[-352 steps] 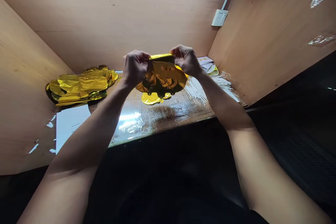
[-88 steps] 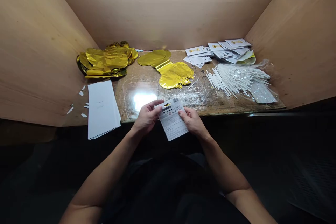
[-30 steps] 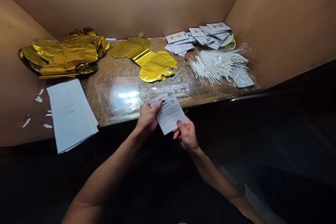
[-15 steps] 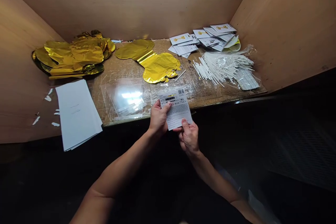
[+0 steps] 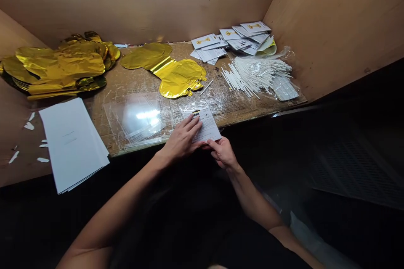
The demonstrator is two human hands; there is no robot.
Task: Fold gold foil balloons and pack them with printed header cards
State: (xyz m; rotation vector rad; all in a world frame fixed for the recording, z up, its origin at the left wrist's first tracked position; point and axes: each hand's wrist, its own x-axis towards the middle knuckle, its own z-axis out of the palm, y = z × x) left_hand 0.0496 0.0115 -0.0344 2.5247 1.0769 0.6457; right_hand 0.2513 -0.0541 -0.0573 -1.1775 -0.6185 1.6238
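Note:
A white printed card [image 5: 206, 125] with a barcode-style label and small text lies at the table's front edge, tilted. My left hand [image 5: 181, 141] rests over its left part, fingers spread across it. My right hand [image 5: 222, 153] meets the card's lower edge with its fingertips. Beyond the card lies a flat gold foil balloon [image 5: 178, 77] with a shiny neck strip, and the hands do not touch it. A clear plastic sleeve [image 5: 135, 119] lies just left of my left hand.
A heap of gold foil balloons [image 5: 59, 65] lies at the far left, above a stack of white sheets [image 5: 71, 143]. Packaged cards [image 5: 227, 40] and a bag of white sticks [image 5: 255, 76] sit at the back right. Wooden panels [image 5: 334, 21] wall the plastic-covered table [image 5: 240, 107].
The card has dropped from between my raised hands to the table edge and turned. My left hand has moved onto it, and the view has swung slightly left.

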